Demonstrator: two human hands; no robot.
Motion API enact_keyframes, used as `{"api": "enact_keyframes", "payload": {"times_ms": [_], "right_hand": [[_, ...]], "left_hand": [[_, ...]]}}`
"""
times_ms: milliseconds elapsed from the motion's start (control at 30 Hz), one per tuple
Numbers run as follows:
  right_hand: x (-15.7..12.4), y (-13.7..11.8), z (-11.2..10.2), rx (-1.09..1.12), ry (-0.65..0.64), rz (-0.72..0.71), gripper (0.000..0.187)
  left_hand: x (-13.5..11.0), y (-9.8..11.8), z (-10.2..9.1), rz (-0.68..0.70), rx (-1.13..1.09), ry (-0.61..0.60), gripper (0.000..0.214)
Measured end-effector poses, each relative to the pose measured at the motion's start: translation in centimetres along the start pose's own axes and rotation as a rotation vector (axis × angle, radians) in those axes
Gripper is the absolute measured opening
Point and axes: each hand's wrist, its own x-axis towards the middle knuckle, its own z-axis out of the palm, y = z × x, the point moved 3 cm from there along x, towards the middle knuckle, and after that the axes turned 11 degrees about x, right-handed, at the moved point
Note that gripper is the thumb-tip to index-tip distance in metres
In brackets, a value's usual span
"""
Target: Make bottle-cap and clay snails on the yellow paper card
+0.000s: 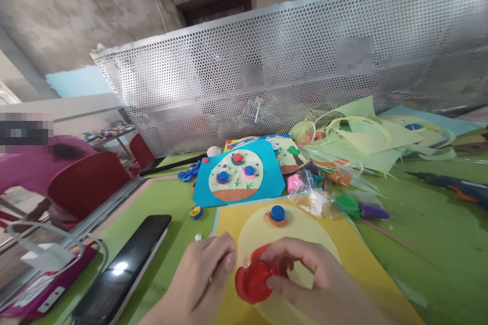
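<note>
My right hand (308, 271) pinches a red bottle cap (259, 282) with red modelling clay wrapped along its edge, between thumb and fingers. It is over a pale yellow paper circle (301, 231) on a darker yellow sheet (366, 259). Just left of the cap, my left hand (204, 277) is curled closed, apart from the cap; whatever its fingers hold, if anything, is hidden. Near the top of the circle sits a blue bottle cap (278, 213) on a strip of orange-brown clay. Behind lies a blue card (274, 172) with several cap-and-clay snails on a pale circle.
A black phone (124, 269) and a magenta power bank (49, 284) with a white cable lie left. Bagged clay (346, 205) and a glue gun (453, 185) are right. Behind stands a perforated metal screen (213, 76). A person in pink (72, 155) sits far left.
</note>
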Motion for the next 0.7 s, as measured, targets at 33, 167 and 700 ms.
{"api": "enact_keyframes", "payload": {"times_ms": [33,167,700], "right_hand": [[0.0,0.0,0.0,0.002,-0.002,0.002,0.016],[-0.2,-0.1,0.0,-0.005,-0.022,-0.005,0.015],[-0.2,-0.4,0.0,0.007,-0.024,-0.012,0.018]], "left_hand": [[0.0,-0.1,0.0,-0.032,0.004,-0.002,0.023],[-0.1,-0.4,0.4,-0.131,-0.03,-0.091,0.025],[0.3,0.6,-0.2,0.11,0.025,-0.046,0.023]]}}
